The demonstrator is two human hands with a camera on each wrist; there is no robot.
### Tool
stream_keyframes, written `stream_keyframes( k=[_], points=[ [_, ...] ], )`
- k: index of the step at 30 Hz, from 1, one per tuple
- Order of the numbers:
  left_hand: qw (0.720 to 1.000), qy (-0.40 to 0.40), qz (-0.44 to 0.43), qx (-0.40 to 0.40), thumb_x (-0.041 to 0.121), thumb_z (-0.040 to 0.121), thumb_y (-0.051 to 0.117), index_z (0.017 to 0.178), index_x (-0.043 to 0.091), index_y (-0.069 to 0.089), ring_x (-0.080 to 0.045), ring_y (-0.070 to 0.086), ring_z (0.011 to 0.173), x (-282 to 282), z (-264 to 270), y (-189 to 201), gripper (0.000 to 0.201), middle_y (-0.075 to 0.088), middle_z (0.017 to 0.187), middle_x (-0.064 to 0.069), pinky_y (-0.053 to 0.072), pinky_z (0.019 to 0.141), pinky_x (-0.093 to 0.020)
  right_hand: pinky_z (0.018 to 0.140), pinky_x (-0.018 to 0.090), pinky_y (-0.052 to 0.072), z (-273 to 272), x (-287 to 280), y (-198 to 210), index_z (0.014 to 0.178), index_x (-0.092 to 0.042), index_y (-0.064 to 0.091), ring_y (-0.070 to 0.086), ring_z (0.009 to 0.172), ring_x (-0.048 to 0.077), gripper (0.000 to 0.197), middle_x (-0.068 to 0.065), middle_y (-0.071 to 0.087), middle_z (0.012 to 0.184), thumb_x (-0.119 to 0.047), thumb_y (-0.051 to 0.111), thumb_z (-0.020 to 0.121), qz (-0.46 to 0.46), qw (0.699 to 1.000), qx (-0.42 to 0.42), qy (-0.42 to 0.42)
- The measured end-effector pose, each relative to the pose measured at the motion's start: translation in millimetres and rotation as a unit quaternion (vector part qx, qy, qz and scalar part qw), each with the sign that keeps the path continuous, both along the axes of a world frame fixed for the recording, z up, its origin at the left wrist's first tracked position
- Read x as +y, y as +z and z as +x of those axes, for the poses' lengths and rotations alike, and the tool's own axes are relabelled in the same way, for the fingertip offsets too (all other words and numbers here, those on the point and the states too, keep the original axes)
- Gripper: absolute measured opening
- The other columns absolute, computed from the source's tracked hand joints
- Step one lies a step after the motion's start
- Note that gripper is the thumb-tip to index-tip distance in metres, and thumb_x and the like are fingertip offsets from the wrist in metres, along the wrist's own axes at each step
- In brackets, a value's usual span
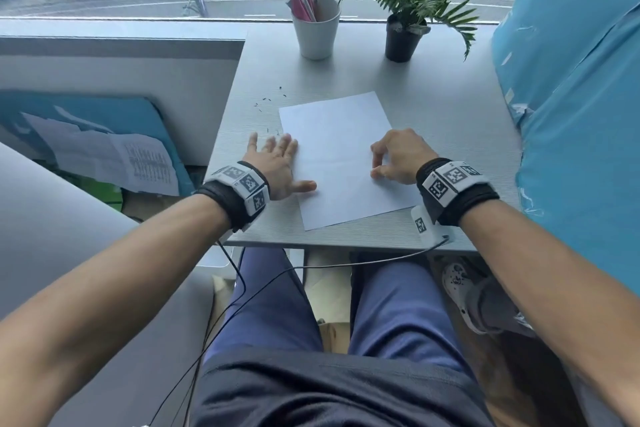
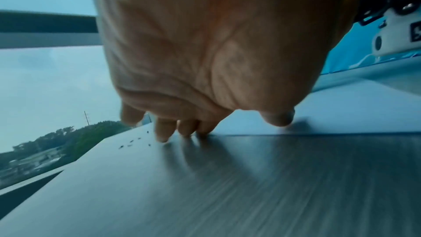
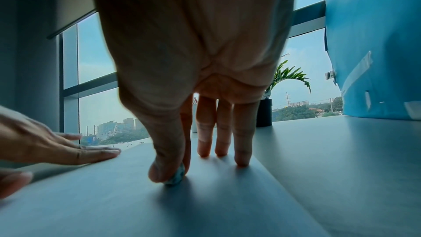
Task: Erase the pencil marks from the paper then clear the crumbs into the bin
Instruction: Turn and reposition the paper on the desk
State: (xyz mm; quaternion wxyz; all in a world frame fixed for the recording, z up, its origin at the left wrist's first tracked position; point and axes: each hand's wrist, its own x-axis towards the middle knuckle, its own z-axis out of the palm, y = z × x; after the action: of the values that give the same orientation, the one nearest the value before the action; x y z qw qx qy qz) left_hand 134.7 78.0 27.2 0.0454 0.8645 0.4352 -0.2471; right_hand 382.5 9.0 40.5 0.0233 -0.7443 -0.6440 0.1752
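Left hand: the left hand (image 1: 277,163) lies flat with fingers spread and straight, palm down, straddling the left edge of the sheet of paper (image 1: 341,156); its thumb rests on the paper, the other fingers on the worktop (image 1: 433,107) just beside the sheet.
Right hand: the right hand (image 1: 398,156) sits on the paper's right part, thumb and forefinger pinched together on a small eraser (image 3: 177,177); the other three fingers (image 3: 242,143) hang straight, tips touching the sheet.
Eraser: pale with a bluish pattern, its lower end pressed on the paper under the right thumb; mostly hidden by the fingers.
Paper: white, lying flat and slightly skewed on the worktop, between the two hands; no marks can be made out on it.
Crumbs: dark eraser crumbs (image 1: 268,100) are scattered on the bare worktop beyond the left hand's fingertips, off the paper's left edge.
Beyond the hands: a white cup of pencils (image 1: 317,31) and a potted plant (image 1: 403,35) stand near the window.
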Motion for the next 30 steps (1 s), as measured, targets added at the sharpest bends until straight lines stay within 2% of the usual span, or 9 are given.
stream_keyframes(
  k=[2,5,7,14,17,20,22,25,30],
  points=[
    [0.999,-0.028,0.013,-0.023,0.085,0.083,0.018,0.158,0.013,-0.011,-0.024,-0.009,0.153,-14,7,0,0.108,-0.013,0.165,-0.004,-0.007,0.121,-0.054,0.083,0.029,0.051,-1,0,-1,0.068,-0.026,0.07,0.065,0.095,0.023,0.011,0.0,0.072,0.092,-0.029,0.08,0.071,-0.003,1.0,0.005,-0.009],
    [0.979,-0.174,-0.065,-0.085,0.082,0.085,0.022,0.157,0.019,-0.014,-0.02,-0.016,0.151,-45,19,-10,0.102,-0.021,0.162,-0.002,-0.011,0.121,-0.048,0.084,0.028,0.048,-2,0,0,0.072,-0.025,0.073,0.063,0.099,0.022,0.009,0.0,0.072,0.099,-0.029,0.081,0.072,0.003,1.0,0.003,-0.008],
    [0.967,-0.207,-0.108,-0.105,0.079,0.087,0.025,0.157,0.026,-0.014,-0.018,-0.021,0.148,-54,21,-18,0.096,-0.024,0.161,0.002,-0.013,0.118,-0.044,0.081,0.026,0.045,-2,-1,0,0.072,-0.025,0.073,0.063,0.098,0.022,0.009,0.0,0.072,0.097,-0.029,0.08,0.073,0.002,1.0,0.003,-0.005],
    [0.993,-0.025,-0.077,-0.087,0.076,0.089,0.026,0.157,0.03,-0.014,-0.022,-0.015,0.152,11,-9,-10,0.091,-0.024,0.162,-0.001,-0.002,0.121,-0.055,0.081,0.028,0.048,-4,-2,2,0.069,-0.026,0.068,0.062,0.094,0.023,0.013,0.001,0.071,0.089,-0.03,0.08,0.072,-0.009,1.0,-0.002,-0.007],
    [0.999,0.015,-0.004,-0.049,0.075,0.092,0.027,0.159,0.021,0.01,-0.023,0.013,0.152,33,-10,0,0.087,0.007,0.166,-0.006,0.007,0.119,-0.057,0.082,0.029,0.049,-5,-4,4,0.071,-0.026,0.067,0.061,0.096,0.024,0.013,0.002,0.07,0.092,-0.031,0.079,0.074,-0.012,1.0,-0.004,-0.008],
    [0.988,0.014,0.092,-0.12,0.064,0.097,0.036,0.139,0.013,0.044,-0.027,0.046,0.132,35,6,19,0.067,0.047,0.147,-0.008,0.026,0.112,-0.047,0.083,0.028,0.048,-7,-5,6,0.074,-0.025,0.068,0.06,0.099,0.024,0.01,0.003,0.07,0.096,-0.03,0.077,0.075,-0.01,1.0,0.0,-0.01],
    [0.977,-0.063,0.087,-0.186,0.059,0.099,0.039,0.148,0.013,0.039,-0.025,0.038,0.139,28,22,21,0.067,0.039,0.155,-0.007,0.023,0.117,-0.043,0.083,0.028,0.047,-8,-6,7,0.076,-0.026,0.069,0.06,0.099,0.024,0.009,0.003,0.07,0.097,-0.029,0.077,0.076,-0.014,1.0,-0.004,-0.009],
    [0.951,-0.252,-0.044,-0.171,0.065,0.097,0.031,0.159,0.021,0.014,-0.016,0.005,0.153,11,43,1,0.078,0.008,0.166,0.0,0.001,0.124,-0.042,0.085,0.03,0.051,-8,-6,5,0.077,-0.026,0.069,0.062,0.098,0.025,0.01,0.004,0.07,0.099,-0.03,0.077,0.075,-0.012,1.0,-0.008,-0.011],
    [0.96,-0.217,-0.107,-0.142,0.063,0.099,0.026,0.158,0.035,-0.003,-0.017,-0.017,0.151,39,50,-22,0.072,-0.016,0.164,0.005,-0.011,0.119,-0.046,0.079,0.027,0.047,-3,-3,-1,0.077,-0.025,0.069,0.063,0.095,0.022,0.011,0.001,0.07,0.098,-0.031,0.078,0.074,-0.012,1.0,-0.003,-0.008]
  ],
)
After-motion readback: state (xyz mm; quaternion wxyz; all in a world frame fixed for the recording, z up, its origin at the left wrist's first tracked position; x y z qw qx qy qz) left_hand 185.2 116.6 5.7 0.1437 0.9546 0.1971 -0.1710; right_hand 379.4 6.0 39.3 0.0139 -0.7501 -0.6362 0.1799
